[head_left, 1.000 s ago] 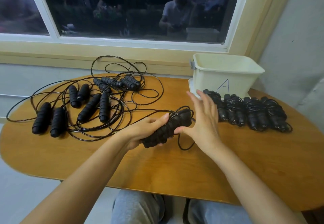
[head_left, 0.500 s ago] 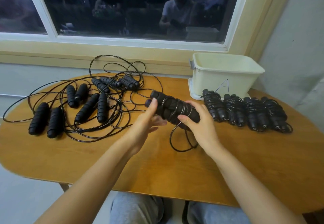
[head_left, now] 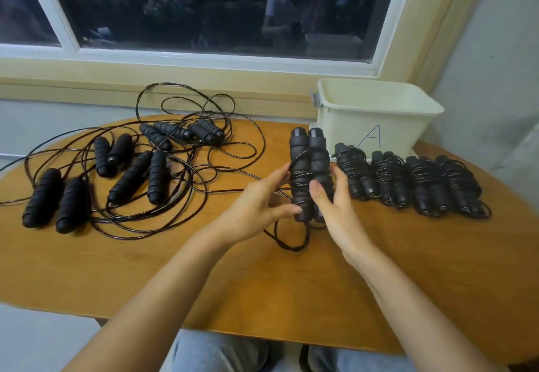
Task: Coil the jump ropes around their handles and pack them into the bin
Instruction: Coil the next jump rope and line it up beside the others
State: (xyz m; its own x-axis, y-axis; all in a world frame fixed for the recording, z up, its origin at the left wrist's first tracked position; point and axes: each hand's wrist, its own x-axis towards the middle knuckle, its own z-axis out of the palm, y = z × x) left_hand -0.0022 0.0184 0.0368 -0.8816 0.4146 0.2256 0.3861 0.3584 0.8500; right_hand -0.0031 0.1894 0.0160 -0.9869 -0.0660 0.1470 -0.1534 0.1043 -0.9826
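Handle pair [head_left: 309,164] swung from slanted to upright; left hand [head_left: 256,208] and right hand [head_left: 335,208] both now gripping it.

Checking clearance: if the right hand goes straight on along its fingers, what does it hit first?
Beyond the handle pair it grips, the right hand likely meets the bin near its left corner; depth is unclear.

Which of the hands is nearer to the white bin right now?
Right. The right hand grips the half-coiled handle pair on its right side, in front of and just left of the bin; the left hand holds the pair's other side, farther left.
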